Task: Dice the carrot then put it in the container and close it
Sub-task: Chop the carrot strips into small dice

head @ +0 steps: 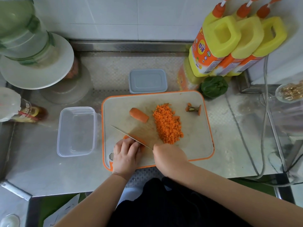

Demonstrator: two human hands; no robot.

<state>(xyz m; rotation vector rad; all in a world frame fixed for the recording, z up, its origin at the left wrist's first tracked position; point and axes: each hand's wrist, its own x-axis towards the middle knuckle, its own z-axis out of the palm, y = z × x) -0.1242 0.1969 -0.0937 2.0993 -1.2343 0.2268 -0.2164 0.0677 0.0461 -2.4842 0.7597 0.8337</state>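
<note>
Under the left hand [127, 150] fingers, gripped: carrot piece [133, 139], long axis crosswise to the knife [131, 136]. Right hand [168, 155] grips the handle, blade just beyond left fingertips. Container [76, 131] sits left, open.

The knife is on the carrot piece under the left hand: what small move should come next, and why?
Probably press the knife down through the carrot piece that the left hand holds. The right hand grips the handle, the blade lies across it, and another piece is still whole.
</note>
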